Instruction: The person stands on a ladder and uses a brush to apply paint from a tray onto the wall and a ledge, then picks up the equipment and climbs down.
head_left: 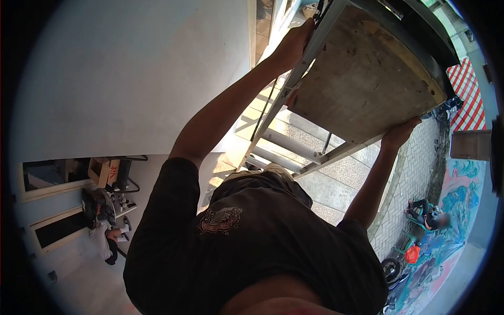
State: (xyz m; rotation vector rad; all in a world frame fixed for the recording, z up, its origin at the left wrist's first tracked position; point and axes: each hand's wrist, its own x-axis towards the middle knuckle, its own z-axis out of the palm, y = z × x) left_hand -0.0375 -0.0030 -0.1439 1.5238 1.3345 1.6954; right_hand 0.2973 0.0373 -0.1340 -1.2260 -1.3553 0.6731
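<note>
A metal ladder (294, 146) slants up in front of my body, with rungs showing below a worn brown board (367, 79). The stained board spans the space between the side rails. My left hand (296, 44) is closed at the far left rail, its fingers partly hidden behind the metal. Along the opposite edge of the board, my right hand (400, 134) is wrapped round the other rail, fingertips hidden by the edge. Beyond the board's far end lies a dark, bulky object (430, 31).
A pale wall (142, 79) rises close on my left. Far below at left are a cardboard box (105, 170) and a seated person (102, 239). At right, another person (428, 218) sits near a red bag (412, 254) and a painted wall (462, 194).
</note>
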